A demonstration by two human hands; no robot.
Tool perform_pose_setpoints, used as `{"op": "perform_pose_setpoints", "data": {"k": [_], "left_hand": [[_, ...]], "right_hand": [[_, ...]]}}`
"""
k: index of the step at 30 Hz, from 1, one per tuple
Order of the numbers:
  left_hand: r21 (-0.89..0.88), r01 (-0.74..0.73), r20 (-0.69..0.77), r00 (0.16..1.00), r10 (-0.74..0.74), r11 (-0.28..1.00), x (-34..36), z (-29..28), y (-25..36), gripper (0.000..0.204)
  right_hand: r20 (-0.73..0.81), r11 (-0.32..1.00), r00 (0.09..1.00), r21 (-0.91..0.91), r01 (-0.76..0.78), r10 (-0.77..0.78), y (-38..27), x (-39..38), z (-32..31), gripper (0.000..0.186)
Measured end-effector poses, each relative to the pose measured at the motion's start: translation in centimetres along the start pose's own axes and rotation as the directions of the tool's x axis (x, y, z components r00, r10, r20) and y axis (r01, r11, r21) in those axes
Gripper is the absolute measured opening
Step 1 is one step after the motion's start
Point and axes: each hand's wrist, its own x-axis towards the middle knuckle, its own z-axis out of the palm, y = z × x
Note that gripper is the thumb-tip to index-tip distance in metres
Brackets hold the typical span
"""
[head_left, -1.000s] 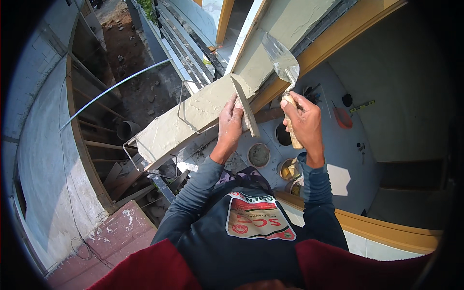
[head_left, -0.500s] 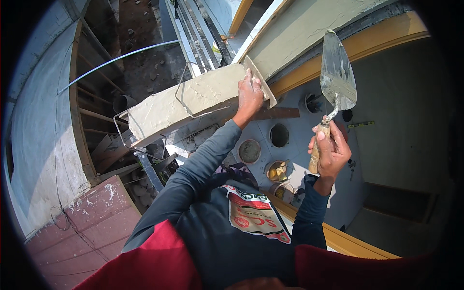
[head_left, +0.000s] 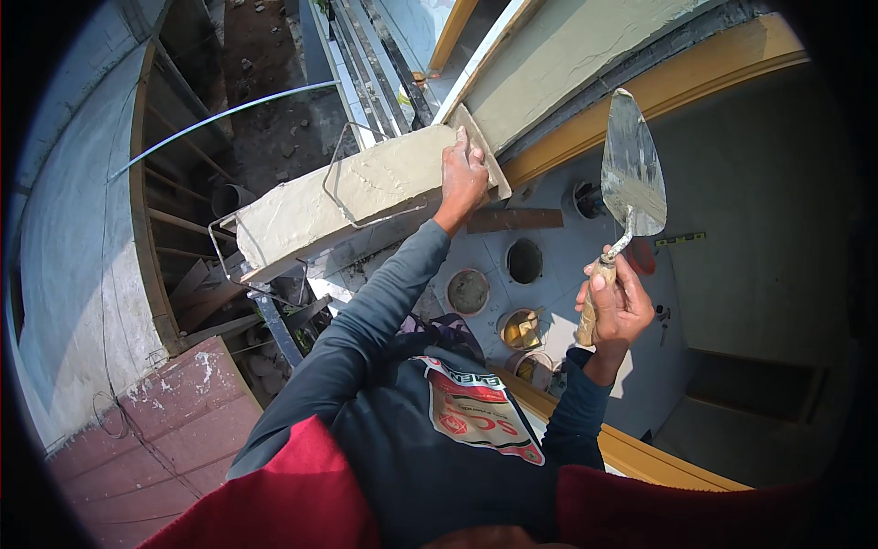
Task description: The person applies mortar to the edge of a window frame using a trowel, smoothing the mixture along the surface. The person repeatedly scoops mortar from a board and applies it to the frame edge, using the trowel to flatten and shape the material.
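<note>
Wet, pale plaster covers a narrow ledge (head_left: 302,199) that juts out to the left from a plastered wall strip (head_left: 576,69). At the corner where the two meet stands a thin rectangular float (head_left: 482,151), its face against the wall side. My left hand (head_left: 465,183) is closed on it at the ledge's right end. Off to the right, my right hand (head_left: 615,306) grips the wooden handle of a pointed trowel (head_left: 633,174). The trowel's mortar-smeared blade points up and away from me, apart from the wall.
Bent metal rod clamps (head_left: 331,188) straddle the ledge. On the tiled floor below stand a bucket of grey mortar (head_left: 468,291), a dark bucket (head_left: 526,261) and one with yellow pieces (head_left: 521,329). A spirit level (head_left: 679,240) lies farther right. An orange-yellow frame (head_left: 677,91) runs beside the wall.
My right hand and the trowel have come down a little toward me. The whole view has shifted slightly. My left hand keeps the float at the same corner.
</note>
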Motion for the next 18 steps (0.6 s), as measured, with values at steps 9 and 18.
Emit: {"op": "perform_pose_setpoints", "data": {"k": [9, 18], "left_hand": [[-0.036, 0.018, 0.027, 0.999, -0.017, 0.999, 0.2, 0.0, 0.8, 0.057], [-0.069, -0.069, 0.022, 0.997, 0.071, 0.995, 0.4, -0.5, 3.2, 0.057]], "right_hand": [[-0.022, 1.0, 1.0, 0.003, -0.012, 0.012, -0.1, -0.7, -0.4, 0.041], [-0.036, 1.0, 0.999, 0.008, -0.012, 0.012, -0.5, -0.9, -0.7, 0.041]]}}
